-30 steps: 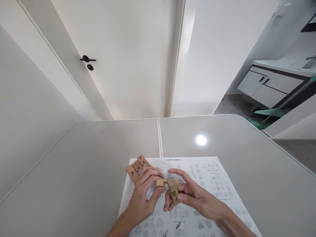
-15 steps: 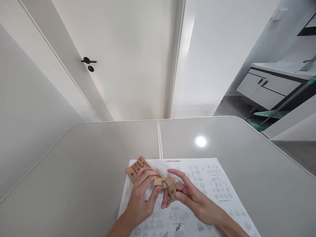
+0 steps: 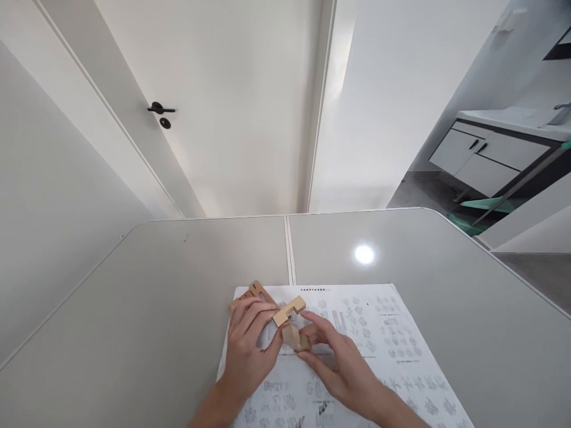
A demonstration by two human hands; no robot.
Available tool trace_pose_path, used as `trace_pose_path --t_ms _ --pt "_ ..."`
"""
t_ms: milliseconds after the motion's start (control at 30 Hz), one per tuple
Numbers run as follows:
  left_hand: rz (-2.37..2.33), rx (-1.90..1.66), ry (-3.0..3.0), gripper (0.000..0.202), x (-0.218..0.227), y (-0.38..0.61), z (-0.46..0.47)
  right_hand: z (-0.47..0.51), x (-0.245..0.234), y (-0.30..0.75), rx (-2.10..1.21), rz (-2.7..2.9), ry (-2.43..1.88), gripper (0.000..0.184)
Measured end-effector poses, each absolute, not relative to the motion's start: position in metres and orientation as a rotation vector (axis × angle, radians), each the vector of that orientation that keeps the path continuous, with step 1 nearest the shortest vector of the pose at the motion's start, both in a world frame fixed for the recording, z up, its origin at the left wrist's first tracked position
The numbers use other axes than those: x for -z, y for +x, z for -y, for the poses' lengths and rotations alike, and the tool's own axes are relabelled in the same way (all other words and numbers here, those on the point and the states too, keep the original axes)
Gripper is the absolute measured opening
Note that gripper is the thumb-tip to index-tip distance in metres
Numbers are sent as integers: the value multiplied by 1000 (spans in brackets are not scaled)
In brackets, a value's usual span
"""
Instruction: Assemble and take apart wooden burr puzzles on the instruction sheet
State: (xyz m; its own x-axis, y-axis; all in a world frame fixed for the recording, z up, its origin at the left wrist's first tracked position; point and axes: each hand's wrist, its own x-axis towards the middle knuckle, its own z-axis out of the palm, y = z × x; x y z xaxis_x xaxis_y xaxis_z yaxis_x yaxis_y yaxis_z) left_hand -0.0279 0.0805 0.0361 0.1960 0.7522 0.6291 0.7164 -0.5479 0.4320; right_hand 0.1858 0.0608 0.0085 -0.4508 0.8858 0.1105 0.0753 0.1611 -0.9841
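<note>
A notched wooden block (image 3: 289, 311) is in my left hand (image 3: 250, 342), gripped near its left end and tilted up to the right. Just below it, a second wooden piece (image 3: 298, 339) with angled faces sits between the thumb and fingers of my right hand (image 3: 341, 359). The two pieces are very close; I cannot tell whether they interlock. Behind my left fingers lie flat wooden pieces with cut-out slots (image 3: 259, 291), partly covered by that hand. Both hands are above a printed sheet (image 3: 401, 333) covered in small diagrams.
The sheet lies on a grey table (image 3: 134, 309) with a pale seam (image 3: 289, 249) across it. Beyond the far edge stands a white door with a black handle (image 3: 160, 109). A washbasin cabinet (image 3: 486, 148) is at the far right.
The notched block has turned from lying level to slanting up to the right. The angled piece has moved slightly left and rotated, and my right hand has shifted with it.
</note>
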Motion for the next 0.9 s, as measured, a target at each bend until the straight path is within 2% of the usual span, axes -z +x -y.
trace_pose_path --t_ms 67,167,200,300,500,600,733,833,900 --pt "-1472 -1308 2353 18 -36 -27 -80 -64 -12 185 -1472 1490 -943 55" --pt "-1424 -1329 2292 13 -35 -23 -78 -72 -19 187 -1762 1122 -821 80" --pt "-1389 -1327 2285 12 -35 -22 -77 -75 -21 189 -1854 1041 -759 82" --pt "-1255 -1291 2300 10 -34 -19 -74 -81 -22 194 -2023 911 -616 66" --pt "-1145 -1219 2348 6 -34 -21 -75 -85 -20 200 -2144 856 -497 43" --pt "-1166 -1163 2387 12 -33 -24 -74 -85 -19 201 -2145 877 -516 39" --pt "-1339 -1041 2424 36 -31 -29 -77 -90 -22 207 -2058 880 -682 36" --pt "-1638 -1023 2366 21 -27 -38 -86 -96 -29 215 -2027 912 -854 38" --pt "-1814 -993 2330 20 -23 -44 -92 -100 -32 219 -2048 975 -936 36"
